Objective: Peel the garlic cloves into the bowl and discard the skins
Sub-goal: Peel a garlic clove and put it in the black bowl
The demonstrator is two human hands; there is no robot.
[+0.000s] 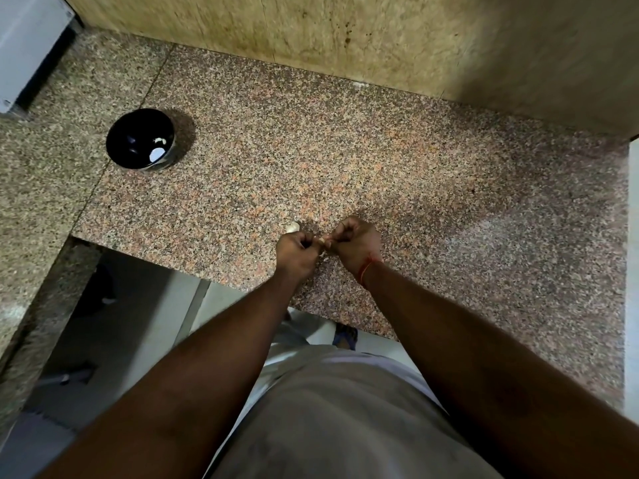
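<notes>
My left hand (299, 252) and my right hand (354, 243) meet just above the near edge of the granite counter (380, 160). Both pinch a small pale garlic clove (321, 240) between their curled fingertips. Most of the clove is hidden by the fingers. Another pale piece of garlic (292, 227) lies on the counter just beyond my left hand. A scrap of skin (322, 254) shows under the hands. A black bowl (140, 139) stands far to the left, holding a few white peeled cloves (157, 153).
A beige stone wall (345, 36) runs along the back of the counter. A white appliance (27, 46) sits at the far left corner. The counter edge steps back at the left, with floor below. A white surface (632, 236) borders the right side.
</notes>
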